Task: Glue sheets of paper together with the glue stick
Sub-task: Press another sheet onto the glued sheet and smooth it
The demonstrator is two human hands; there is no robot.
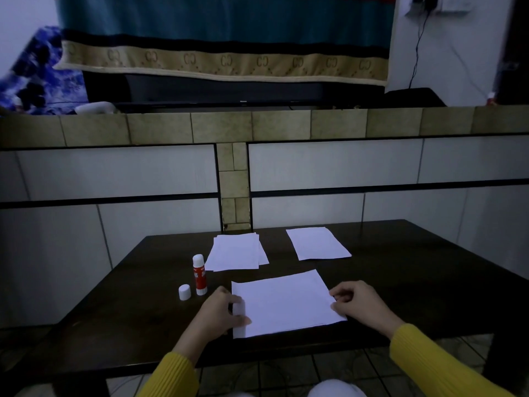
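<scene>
Head view: left hand (pixel 219 308) and right hand (pixel 356 302) pinch sheet (pixel 283 303); uncapped glue stick (pixel 199 275) beside.

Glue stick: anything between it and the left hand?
Nothing visible. The glue stick stands upright and uncapped just beyond the left hand, which holds the near sheet by its edge. Its cap sits off to the side, clear of that path.

Uncapped glue stick (pixel 199 275) (upright) beside sheets (pixel 283 303)

Bare dark table (pixel 400 282) right of the sheets; upright glue stick (pixel 199 275) and cap (pixel 184 292) at left.
</scene>
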